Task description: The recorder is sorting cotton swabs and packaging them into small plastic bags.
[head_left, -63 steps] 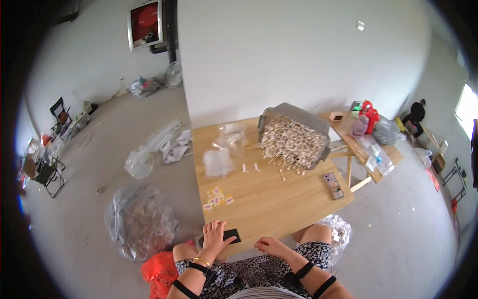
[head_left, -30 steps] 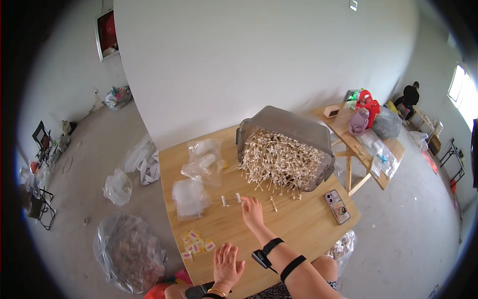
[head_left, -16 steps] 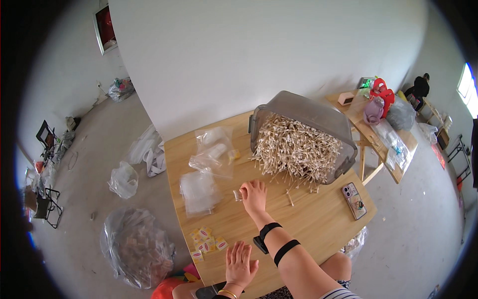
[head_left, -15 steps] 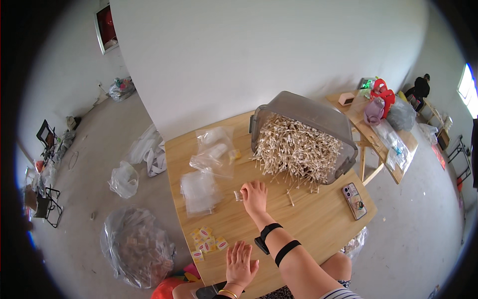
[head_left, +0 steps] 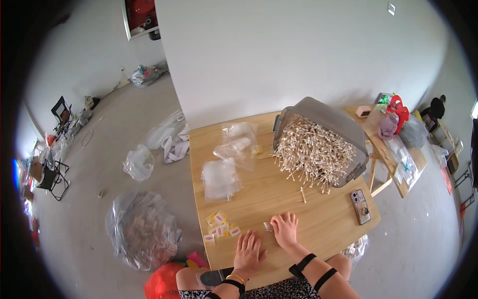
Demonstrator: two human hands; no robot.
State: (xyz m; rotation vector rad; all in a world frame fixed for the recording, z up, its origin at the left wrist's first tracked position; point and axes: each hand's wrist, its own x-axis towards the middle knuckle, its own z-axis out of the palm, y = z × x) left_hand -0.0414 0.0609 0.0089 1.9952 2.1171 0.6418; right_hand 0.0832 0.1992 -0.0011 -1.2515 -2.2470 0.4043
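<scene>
Near the front edge of a smooth, pale wood-grained surface (head_left: 328, 217), a person's two bare hands rest close together. The right hand (head_left: 285, 231) is curled, its grip closed on one end of a short row of cotton swabs (head_left: 268, 226), slim white sticks lying side by side and poking out to the left; the fingers hide the rest, so how firmly they pinch cannot be told. Just beside it, the left hand (head_left: 249, 253) lies palm down, its grip open and empty. By the left edge sit small, flat, yellow-and-white squares (head_left: 219, 228), loosely overlapped, and behind them a stack of thin, cloudy plastic bags (head_left: 220, 180). Toward the back edge, a rigid grey tub (head_left: 326, 112) tips on its side, spilling a bristly heap of swabs (head_left: 313, 154). A patterned phone (head_left: 361, 207) lies near the right corner.
</scene>
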